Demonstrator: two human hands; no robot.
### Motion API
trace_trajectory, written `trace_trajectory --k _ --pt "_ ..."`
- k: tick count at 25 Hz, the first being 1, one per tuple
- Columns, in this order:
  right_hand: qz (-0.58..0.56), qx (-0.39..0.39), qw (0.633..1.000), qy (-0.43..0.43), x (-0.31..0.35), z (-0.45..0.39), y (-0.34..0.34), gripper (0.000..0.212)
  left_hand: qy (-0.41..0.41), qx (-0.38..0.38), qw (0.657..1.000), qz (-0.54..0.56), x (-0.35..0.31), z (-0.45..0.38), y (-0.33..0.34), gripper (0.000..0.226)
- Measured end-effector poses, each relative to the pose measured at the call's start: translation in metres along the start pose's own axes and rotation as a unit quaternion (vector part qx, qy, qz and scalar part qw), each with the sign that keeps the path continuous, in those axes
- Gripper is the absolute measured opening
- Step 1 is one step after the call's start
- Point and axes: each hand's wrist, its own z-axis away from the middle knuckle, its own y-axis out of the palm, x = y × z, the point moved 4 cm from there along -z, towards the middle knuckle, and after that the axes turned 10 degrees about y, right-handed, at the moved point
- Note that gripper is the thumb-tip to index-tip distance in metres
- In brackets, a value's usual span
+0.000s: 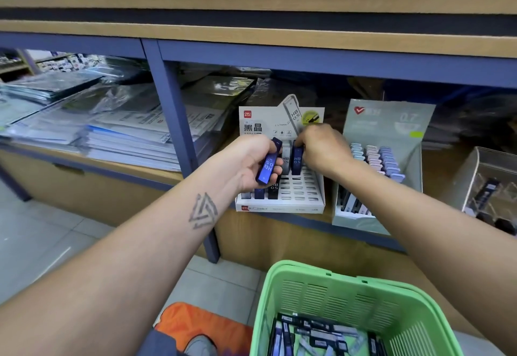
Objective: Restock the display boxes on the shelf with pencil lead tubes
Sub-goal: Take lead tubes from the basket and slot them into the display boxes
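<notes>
A white display box [296,197] with rows of slots stands on the shelf; a few lead tubes sit in its back and front rows. My left hand [253,161] grips a blue lead tube [269,165] just in front of the box. My right hand [321,148] pinches the top of a dark blue tube [296,164] that stands upright in a back slot of the box. Below, a green plastic basket [330,294] holds several more lead tubes [313,333].
A pale green display box [391,129] with pastel tubes stands right of the white one, and a clear plastic bin [486,179] sits further right. Stacks of wrapped paper goods [117,126] fill the shelf's left bay. A blue upright post [179,132] divides the bays.
</notes>
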Motion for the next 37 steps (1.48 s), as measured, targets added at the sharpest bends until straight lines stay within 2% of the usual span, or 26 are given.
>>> trace_trajectory --k 2,3,4,5,6,7,9,11,15,20,21,22,24,25,27,29,31,32,33,35,37 --pt "-0.055 0.025 0.998 0.026 -0.003 -0.003 -0.003 0.031 0.001 0.002 1.000 0.012 0.001 0.001 0.001 0.018" --pt "-0.141 0.035 0.988 0.048 -0.006 -0.005 -0.009 0.030 0.007 0.005 1.000 0.010 0.001 0.001 0.002 0.020" --pt "-0.259 0.064 0.961 0.074 -0.007 -0.004 -0.014 0.027 0.016 0.010 1.000 0.007 0.000 0.001 0.003 0.021" --pt "-0.383 0.114 0.912 0.096 -0.006 0.000 -0.019 0.022 0.023 0.016 1.000 0.006 0.000 0.001 0.003 0.023" --pt "-0.473 0.165 0.859 0.107 -0.002 0.006 -0.023 0.016 0.029 0.022 0.999 0.007 -0.001 0.002 0.004 0.023" --pt "-0.510 0.198 0.831 0.098 0.002 0.011 -0.027 0.012 0.034 0.027 0.999 0.011 -0.002 0.003 0.004 0.022" --pt "-0.497 0.207 0.840 0.073 0.006 0.018 -0.031 0.006 0.042 0.028 0.998 0.024 -0.004 0.004 0.004 0.019" --pt "-0.496 0.182 0.845 0.076 0.003 0.018 -0.034 0.014 0.032 0.027 0.999 0.034 -0.003 0.005 0.004 0.019" --pt "-0.549 0.145 0.818 0.092 -0.008 0.017 -0.043 0.019 0.005 0.037 0.999 0.027 -0.002 0.007 0.000 0.024" --pt "-0.538 0.179 0.816 0.107 -0.019 0.021 -0.040 0.018 0.063 -0.023 0.992 0.102 -0.007 0.002 -0.003 0.006" --pt "-0.510 0.178 0.837 0.093 -0.020 0.024 -0.040 0.015 0.074 -0.035 0.991 0.106 -0.008 0.001 -0.004 0.004" --pt "-0.452 0.168 0.874 0.066 -0.021 0.026 -0.042 0.013 0.092 -0.046 0.991 0.085 -0.009 -0.001 -0.005 0.003" --pt "-0.312 0.156 0.937 -0.008 -0.016 0.029 -0.044 0.012 0.138 -0.073 0.987 -0.026 -0.012 -0.003 -0.010 0.010" --pt "-0.275 0.161 0.947 -0.043 -0.011 0.032 -0.044 0.015 0.158 -0.081 0.981 -0.080 -0.013 -0.004 -0.010 0.014" --pt "-0.285 0.171 0.939 -0.092 0.001 0.034 -0.044 0.024 0.182 -0.076 0.971 -0.133 -0.015 -0.003 -0.007 0.021" --pt "-0.296 0.152 0.936 -0.112 0.007 0.031 -0.043 0.031 0.200 -0.062 0.970 -0.126 -0.017 -0.003 -0.001 0.022" --pt "-0.290 0.122 0.945 -0.092 0.004 0.026 -0.041 0.030 0.217 -0.062 0.968 -0.109 -0.020 -0.004 0.002 0.014" --pt "-0.293 0.103 0.948 -0.067 0.000 0.023 -0.038 0.025 0.238 -0.071 0.957 -0.148 -0.023 -0.005 0.000 0.010" --pt "-0.296 0.078 0.951 -0.038 -0.004 0.020 -0.034 0.018 0.269 -0.083 0.928 -0.243 -0.026 -0.005 -0.003 0.016" --pt "-0.259 0.018 0.966 -0.007 -0.010 0.018 -0.025 0.006 0.322 -0.078 0.830 -0.449 -0.026 -0.004 -0.003 0.026" --pt "-0.206 -0.014 0.978 0.007 -0.012 0.017 -0.012 0.010 0.339 -0.028 0.759 -0.555 -0.014 -0.009 0.001 0.029"
